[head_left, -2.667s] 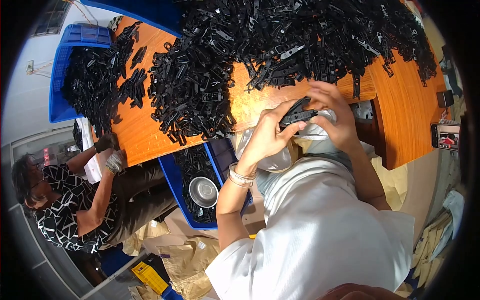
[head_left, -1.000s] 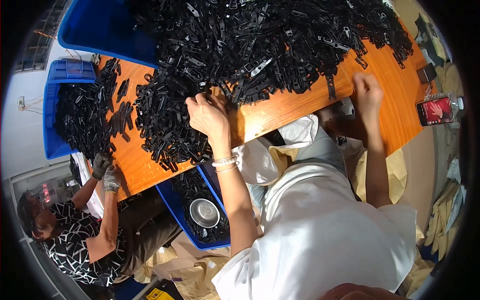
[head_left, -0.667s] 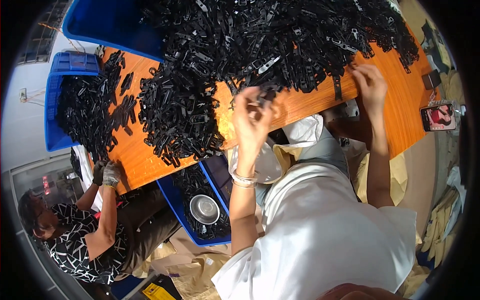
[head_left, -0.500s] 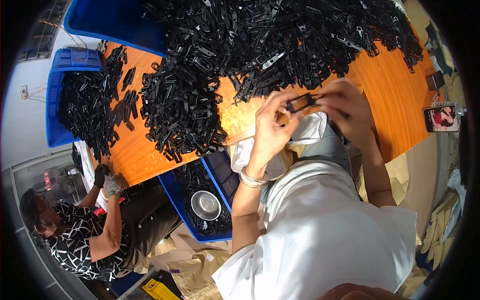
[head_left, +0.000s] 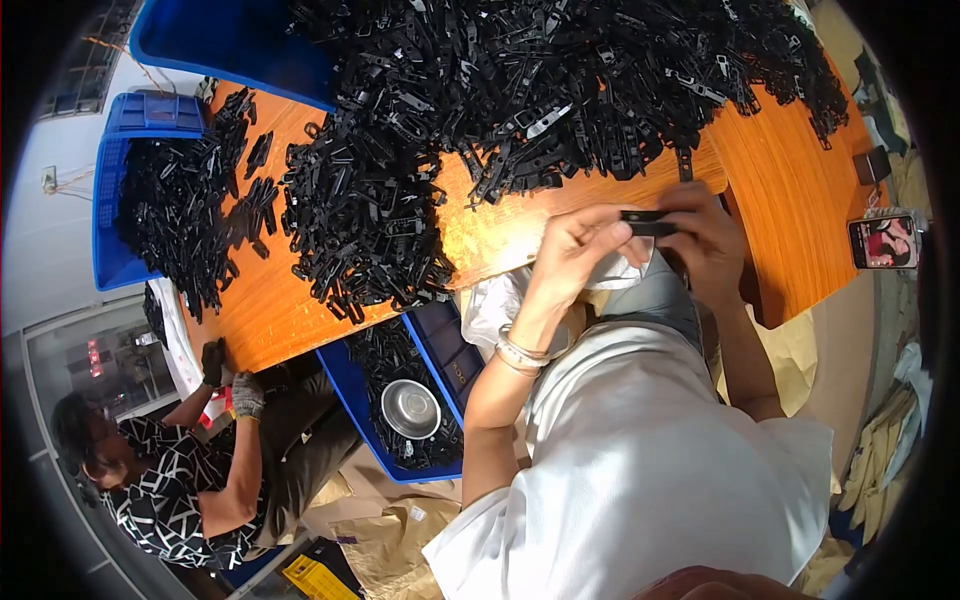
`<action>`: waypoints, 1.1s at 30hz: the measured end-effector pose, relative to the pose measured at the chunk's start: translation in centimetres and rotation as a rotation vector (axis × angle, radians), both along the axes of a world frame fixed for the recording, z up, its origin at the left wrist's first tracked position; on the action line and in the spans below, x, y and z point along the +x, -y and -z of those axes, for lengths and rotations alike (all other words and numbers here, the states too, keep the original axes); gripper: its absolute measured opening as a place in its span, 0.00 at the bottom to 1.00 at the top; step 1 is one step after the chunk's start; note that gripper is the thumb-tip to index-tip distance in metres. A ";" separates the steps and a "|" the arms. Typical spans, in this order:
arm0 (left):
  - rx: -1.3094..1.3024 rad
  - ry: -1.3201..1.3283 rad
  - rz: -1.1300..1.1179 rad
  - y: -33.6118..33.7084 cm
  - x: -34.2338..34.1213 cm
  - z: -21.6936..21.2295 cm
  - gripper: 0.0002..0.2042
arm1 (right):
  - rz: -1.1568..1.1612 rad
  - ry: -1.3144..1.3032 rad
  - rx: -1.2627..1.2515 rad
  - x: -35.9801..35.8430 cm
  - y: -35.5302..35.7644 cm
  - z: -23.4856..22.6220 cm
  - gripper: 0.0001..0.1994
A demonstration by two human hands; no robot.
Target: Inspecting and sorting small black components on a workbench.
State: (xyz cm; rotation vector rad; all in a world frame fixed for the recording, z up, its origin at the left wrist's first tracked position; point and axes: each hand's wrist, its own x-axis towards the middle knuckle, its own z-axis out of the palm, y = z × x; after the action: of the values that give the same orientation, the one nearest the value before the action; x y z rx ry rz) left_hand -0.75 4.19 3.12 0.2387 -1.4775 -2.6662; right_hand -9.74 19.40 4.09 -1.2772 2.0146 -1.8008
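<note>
At the desk (head_left: 800, 220), our left hand (head_left: 577, 247) and right hand (head_left: 712, 243) pinch a black part (head_left: 642, 215), its length running crosswise between them.

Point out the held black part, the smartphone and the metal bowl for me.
Held black part (head_left: 645, 216), head view: its uncovered middle.
Smartphone (head_left: 884, 242), head view: its lit screen.
Metal bowl (head_left: 411, 408), head view: its inside bottom.

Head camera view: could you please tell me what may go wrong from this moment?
1. The black plastic part, held in the air between the left hand and the right hand, could slip and drop.
2. The near heap of black parts lies close to the front edge of the wooden table; a bump might push some off.
3. Pieces falling there could land in the blue crate below.
</note>
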 end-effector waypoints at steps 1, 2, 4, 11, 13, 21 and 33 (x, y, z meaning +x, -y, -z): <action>0.066 -0.041 0.066 -0.5 -0.7 0.1 0.08 | 0.161 0.037 -0.025 0.0 -0.7 0.3 0.10; -0.123 0.038 0.060 -1.1 -1.5 0.0 0.08 | 0.323 0.073 -0.049 -0.2 -1.5 0.7 0.09; -0.576 -0.056 0.032 -1.9 -2.9 0.7 0.07 | 0.711 0.363 -0.163 -1.2 -2.7 2.2 0.08; -1.688 -0.054 -0.274 -6.8 -9.9 4.6 0.02 | 0.813 0.290 -0.197 -2.9 -5.9 3.0 0.08; -1.693 -0.012 -0.264 -7.1 -10.5 5.0 0.02 | 0.790 0.344 -0.202 -2.6 -5.8 3.2 0.09; -1.370 0.028 -0.278 -5.3 -7.4 2.4 0.06 | 0.776 0.460 -0.247 -2.7 -5.0 3.9 0.08; 0.036 0.145 -0.032 -2.5 -3.9 0.4 0.13 | 0.386 0.803 -0.079 0.2 -1.8 0.9 0.06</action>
State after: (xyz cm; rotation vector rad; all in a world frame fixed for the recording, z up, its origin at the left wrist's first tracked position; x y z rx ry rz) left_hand -4.65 6.72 2.69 0.4640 -1.4508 -2.7026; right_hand -9.52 21.23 3.14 -0.0799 1.7677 -2.0868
